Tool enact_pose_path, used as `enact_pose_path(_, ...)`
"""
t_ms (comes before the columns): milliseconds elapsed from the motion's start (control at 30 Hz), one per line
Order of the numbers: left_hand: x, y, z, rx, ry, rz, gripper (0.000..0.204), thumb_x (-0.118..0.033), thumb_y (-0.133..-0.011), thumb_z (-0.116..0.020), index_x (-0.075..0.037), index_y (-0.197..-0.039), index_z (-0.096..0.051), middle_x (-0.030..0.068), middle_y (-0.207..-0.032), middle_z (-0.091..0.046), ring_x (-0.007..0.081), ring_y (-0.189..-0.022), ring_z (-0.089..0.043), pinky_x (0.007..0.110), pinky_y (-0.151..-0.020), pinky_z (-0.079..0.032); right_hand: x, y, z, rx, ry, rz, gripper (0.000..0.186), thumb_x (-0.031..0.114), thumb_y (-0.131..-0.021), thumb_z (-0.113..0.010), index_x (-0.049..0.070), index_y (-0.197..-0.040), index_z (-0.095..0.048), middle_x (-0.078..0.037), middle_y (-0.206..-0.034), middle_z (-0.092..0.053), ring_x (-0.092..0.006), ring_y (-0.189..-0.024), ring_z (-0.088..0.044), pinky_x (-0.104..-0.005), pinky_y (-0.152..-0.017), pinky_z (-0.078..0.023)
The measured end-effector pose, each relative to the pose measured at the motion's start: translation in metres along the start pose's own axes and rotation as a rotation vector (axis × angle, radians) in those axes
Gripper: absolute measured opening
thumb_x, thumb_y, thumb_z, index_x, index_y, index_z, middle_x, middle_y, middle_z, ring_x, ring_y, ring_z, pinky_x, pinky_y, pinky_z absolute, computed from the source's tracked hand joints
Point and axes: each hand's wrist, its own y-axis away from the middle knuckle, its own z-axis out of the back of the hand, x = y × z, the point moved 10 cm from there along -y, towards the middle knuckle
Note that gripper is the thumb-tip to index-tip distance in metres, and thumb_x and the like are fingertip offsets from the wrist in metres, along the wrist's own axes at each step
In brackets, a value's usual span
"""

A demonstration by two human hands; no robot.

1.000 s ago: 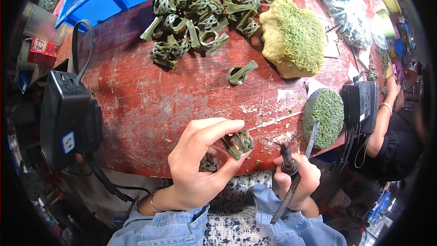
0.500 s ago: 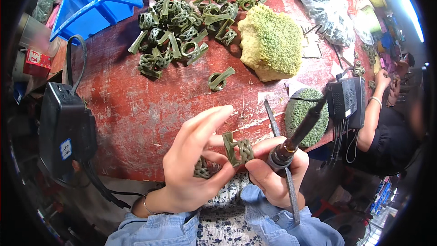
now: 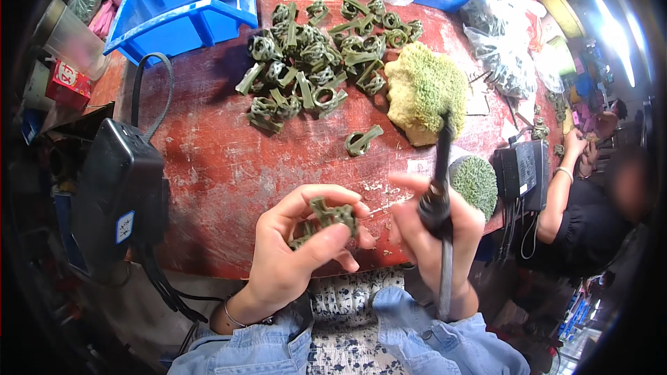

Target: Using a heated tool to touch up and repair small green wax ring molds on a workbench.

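Cupped in my left hand (image 3: 299,243), closed around them, are green openwork ring pieces: one (image 3: 337,217) shows between thumb and fingers, and part of another (image 3: 300,236) lies against the palm. My right hand (image 3: 438,236) is closed on a black pen-shaped tool (image 3: 435,201) that points up and away; a flat grey metal file (image 3: 446,278) runs down from the same grip. The right hand is apart from the ring pieces and slightly smeared by motion. A single green ring piece (image 3: 361,141) lies on the red table (image 3: 236,173) beyond my hands.
Several more ring pieces (image 3: 306,62) form a pile by a yellow-green sponge block (image 3: 427,90). A green textured pad (image 3: 474,184) sits at right near a black power box (image 3: 521,170). Another black box (image 3: 121,187) stands left, a blue bin (image 3: 184,14) behind. A co-worker's arm (image 3: 559,187) is at far right.
My hands have moved apart, the right one carrying the tool away from the ring piece. That piece is now tipped into my left hand, held under the thumb. The whole view has shifted slightly.
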Motion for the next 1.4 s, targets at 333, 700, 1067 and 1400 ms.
enact_pose_path(333,-0.008,0.005,0.013,0.085,0.214,-0.065,0.007,-0.005,-0.081,-0.055,0.001,-0.078,-0.051,0.0115,-0.086,-0.055,0.0143,-0.068,-0.056,0.020,-0.049,-0.047,0.019,-0.040,-0.018,-0.058,0.438,0.259,0.020,-0.001,-0.073,-0.058,0.003,-0.093,-0.057,-0.004,-0.061,-0.052,-0.0086,-0.058,-0.048,-0.0224,-0.057,-0.040)
enact_pose_path(700,0.014,0.009,0.005,-0.030,-0.006,0.244,0.041,-0.015,-0.077,-0.064,0.006,-0.108,-0.049,0.0088,-0.089,-0.056,0.0136,-0.065,-0.059,0.020,-0.045,-0.046,0.039,0.011,-0.016,0.091,0.132,0.326,0.025,-0.002,-0.074,-0.060,0.001,-0.098,-0.059,-0.008,-0.073,-0.062,-0.0077,-0.056,-0.056,-0.0202,-0.050,-0.043)
enact_pose_path(1067,-0.023,0.013,-0.014,0.023,-0.541,-0.271,0.040,-0.002,-0.064,-0.073,-0.001,-0.101,-0.059,0.0058,-0.090,-0.060,0.0071,-0.073,-0.055,0.020,-0.064,-0.044,-0.049,0.027,0.023,-0.040,-0.437,-0.367,0.024,0.004,-0.083,-0.044,-0.010,-0.101,-0.053,-0.012,-0.051,-0.055,-0.0050,-0.031,-0.037,-0.0163,-0.031,-0.023)
enact_pose_path(1400,-0.020,0.016,-0.020,-0.052,-0.645,-0.228,0.042,-0.005,-0.056,-0.077,0.002,-0.094,-0.060,0.0104,-0.090,-0.063,0.0111,-0.080,-0.058,0.023,-0.072,-0.045,-0.004,0.035,0.020,-0.016,-0.565,0.073,0.024,0.018,-0.087,-0.051,-0.006,-0.089,-0.052,-0.013,-0.054,-0.056,-0.0128,-0.040,-0.050,-0.0206,-0.037,-0.038)
